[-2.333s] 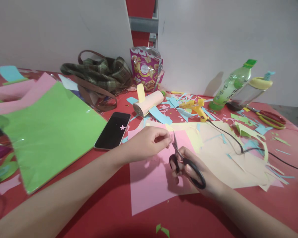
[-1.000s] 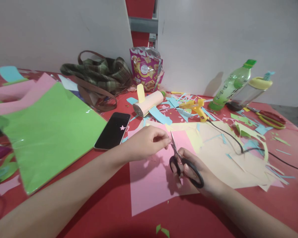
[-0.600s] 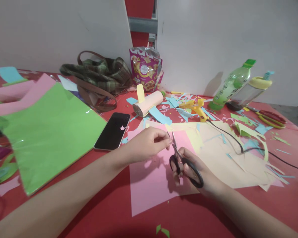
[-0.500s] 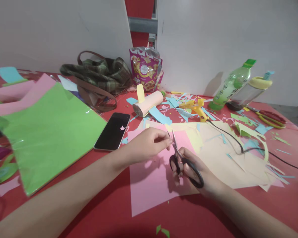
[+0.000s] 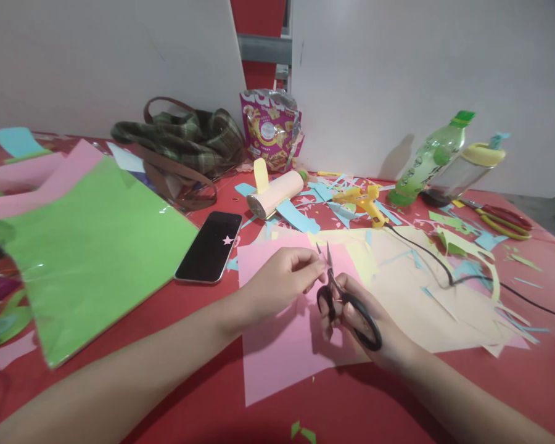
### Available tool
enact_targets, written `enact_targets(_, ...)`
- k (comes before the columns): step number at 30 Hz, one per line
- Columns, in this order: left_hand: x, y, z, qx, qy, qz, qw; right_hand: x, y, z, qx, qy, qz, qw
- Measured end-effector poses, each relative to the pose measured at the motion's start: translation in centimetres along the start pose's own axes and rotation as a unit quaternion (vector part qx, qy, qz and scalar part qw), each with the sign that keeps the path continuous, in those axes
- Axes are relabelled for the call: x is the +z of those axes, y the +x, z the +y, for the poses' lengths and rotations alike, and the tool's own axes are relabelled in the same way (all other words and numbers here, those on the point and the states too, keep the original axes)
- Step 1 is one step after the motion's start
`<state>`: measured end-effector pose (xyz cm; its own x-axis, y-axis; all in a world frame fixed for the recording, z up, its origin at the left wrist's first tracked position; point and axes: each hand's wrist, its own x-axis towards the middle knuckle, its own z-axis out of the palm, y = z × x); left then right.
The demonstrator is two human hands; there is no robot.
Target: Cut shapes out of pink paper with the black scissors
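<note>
My right hand (image 5: 351,308) has its fingers through the black handles of a pair of scissors (image 5: 361,324), whose blades point up and stand slightly apart. Close by on the left, my left hand (image 5: 293,271) pinches a tiny piece of pink paper (image 5: 324,264) at the blades; its shape is mostly hidden by my fingertips. Beneath both hands lies a pink sheet of paper (image 5: 271,364), partly over a cream sheet (image 5: 411,320). Left of my left hand, a black phone (image 5: 206,253) bears a small pink paper star (image 5: 227,240).
A green sheet stack (image 5: 102,246) covers the left side. Behind my hands lie a paper-covered tube (image 5: 277,192) and a yellow glue gun (image 5: 363,200) with a black cord. A plaid bag (image 5: 189,139), snack pouch (image 5: 271,132), green bottle (image 5: 430,160) and clear cup (image 5: 465,172) stand farther back.
My left hand has moved slightly right and down, bringing its fingertips against the scissor blades. The scissors have shifted a little; the blades remain apart.
</note>
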<state>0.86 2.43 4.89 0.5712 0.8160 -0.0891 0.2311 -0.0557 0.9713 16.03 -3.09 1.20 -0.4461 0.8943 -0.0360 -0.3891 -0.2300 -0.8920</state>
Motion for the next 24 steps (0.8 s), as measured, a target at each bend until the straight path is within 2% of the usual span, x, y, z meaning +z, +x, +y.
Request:
enact_targets(7,0.7,-0.2,0.1,-0.017,-0.041,0.031,0.999,0.1,0.1,-0.1,-0.012,-0.023,0.005,1.0)
enact_targets(13,1.6,-0.3,-0.2,-0.014,-0.117,0.05,0.992,0.0,-0.1,0.1,-0.01,-0.027,0.008,1.0)
enact_targets(19,2.4,-0.7,-0.7,-0.012,-0.218,0.008,0.976,-0.1,-0.2,0.4,-0.011,-0.028,-0.001,1.0)
enact_targets(24,2.8,-1.0,-1.1,-0.025,-0.235,-0.002,0.972,0.0,-0.3,0.6,-0.015,-0.018,-0.018,1.0)
